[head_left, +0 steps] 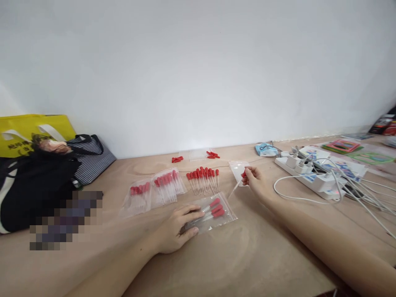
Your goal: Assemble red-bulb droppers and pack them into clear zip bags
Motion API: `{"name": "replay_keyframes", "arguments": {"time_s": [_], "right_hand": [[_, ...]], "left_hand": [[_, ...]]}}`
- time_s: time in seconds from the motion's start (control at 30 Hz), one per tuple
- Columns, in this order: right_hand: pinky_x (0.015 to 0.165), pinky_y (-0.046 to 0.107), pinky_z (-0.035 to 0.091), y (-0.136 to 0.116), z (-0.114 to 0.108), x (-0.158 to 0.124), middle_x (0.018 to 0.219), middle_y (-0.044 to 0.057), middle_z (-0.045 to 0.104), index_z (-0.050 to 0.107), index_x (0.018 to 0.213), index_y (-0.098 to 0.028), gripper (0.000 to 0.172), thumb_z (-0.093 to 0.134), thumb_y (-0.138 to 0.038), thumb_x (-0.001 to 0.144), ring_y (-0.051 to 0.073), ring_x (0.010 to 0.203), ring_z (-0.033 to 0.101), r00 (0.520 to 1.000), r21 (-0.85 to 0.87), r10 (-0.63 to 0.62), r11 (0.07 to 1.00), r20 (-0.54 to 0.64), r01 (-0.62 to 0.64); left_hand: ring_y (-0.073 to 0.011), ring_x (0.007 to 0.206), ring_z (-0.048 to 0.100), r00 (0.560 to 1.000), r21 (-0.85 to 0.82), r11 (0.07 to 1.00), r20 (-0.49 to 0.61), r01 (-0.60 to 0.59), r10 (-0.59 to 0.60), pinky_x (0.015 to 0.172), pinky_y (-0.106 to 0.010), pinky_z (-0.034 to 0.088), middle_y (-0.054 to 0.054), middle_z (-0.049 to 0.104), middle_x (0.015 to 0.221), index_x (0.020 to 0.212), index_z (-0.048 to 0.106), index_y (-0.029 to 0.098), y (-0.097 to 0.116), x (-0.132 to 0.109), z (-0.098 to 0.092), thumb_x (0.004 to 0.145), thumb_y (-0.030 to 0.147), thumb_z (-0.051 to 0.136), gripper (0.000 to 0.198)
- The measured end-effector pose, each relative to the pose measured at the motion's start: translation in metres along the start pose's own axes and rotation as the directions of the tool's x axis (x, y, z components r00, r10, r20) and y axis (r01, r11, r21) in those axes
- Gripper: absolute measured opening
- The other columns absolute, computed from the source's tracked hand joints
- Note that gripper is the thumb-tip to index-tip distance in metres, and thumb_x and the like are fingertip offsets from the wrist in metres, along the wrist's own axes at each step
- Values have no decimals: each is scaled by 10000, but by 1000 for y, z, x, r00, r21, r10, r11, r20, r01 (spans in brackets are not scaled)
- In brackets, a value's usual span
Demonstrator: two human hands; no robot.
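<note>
My left hand point(182, 229) grips the left end of a clear zip bag point(229, 212), fingers curled over it and thumb along its near side. Inside that bag lie several droppers with red bulbs point(218, 212). My right hand point(252, 179) is closed on the red bulb of a single dropper point(236, 187), whose clear stem points down and left toward the bag's corner. Between and beyond my hands, a row of loose droppers point(202, 175) lies with bulbs away from me. Another zip bag point(236, 168), flat on the table, is partly behind my right hand.
Filled dropper bags point(165, 185) lie at the left. Loose red bulbs point(177, 159) and clear stems point(198, 155) sit near the wall. Rightward are a white power strip point(312, 179) with trailing cables and a blue packet point(266, 149). Bags point(27, 194) crowd the left side.
</note>
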State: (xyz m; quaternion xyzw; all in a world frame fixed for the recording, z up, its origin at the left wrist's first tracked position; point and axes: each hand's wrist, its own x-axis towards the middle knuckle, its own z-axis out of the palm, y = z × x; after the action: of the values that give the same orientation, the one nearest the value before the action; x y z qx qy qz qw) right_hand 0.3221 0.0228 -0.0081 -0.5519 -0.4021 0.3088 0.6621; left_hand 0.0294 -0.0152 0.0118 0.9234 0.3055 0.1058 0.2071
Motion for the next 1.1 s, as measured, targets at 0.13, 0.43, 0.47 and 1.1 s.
{"name": "replay_keyframes", "arguments": {"time_s": [0.13,0.43,0.47,1.1], "right_hand": [[454,206,437,8,-2,-15,637,-34,532,453,804,-189,257,545,-395,682,72,481,501,997,177,78,981,2,-77],[502,231,474,7,17,-41,624,-32,548,447,753,-199,246,607,-363,663,94,523,555,964,312,199,918,175,-246],[518,235,481,6,17,-44,627,-30,554,446,743,-199,247,615,-358,659,98,536,565,954,313,222,908,201,-277],[290,149,233,5,20,-53,421,-78,461,507,668,-155,300,608,-436,641,30,297,348,754,-231,244,965,609,-125]], "left_hand": [[-237,1181,376,1000,3,1000,-11,-4,4,972,-422,322,-41,399,1306,1210,454,279,-1,1,1,828,270,447,383],[-234,1188,365,1000,7,1000,-9,-3,3,980,-419,310,-43,410,1301,1248,402,266,0,0,0,830,286,444,420],[-233,1187,366,1000,6,1000,-11,1,-1,979,-419,310,-44,415,1298,1265,375,264,1,-1,-1,831,293,445,441],[-246,1185,359,999,-8,999,-18,36,-36,978,-436,302,-48,417,1299,1291,320,260,2,-1,-1,831,322,441,479]]}}
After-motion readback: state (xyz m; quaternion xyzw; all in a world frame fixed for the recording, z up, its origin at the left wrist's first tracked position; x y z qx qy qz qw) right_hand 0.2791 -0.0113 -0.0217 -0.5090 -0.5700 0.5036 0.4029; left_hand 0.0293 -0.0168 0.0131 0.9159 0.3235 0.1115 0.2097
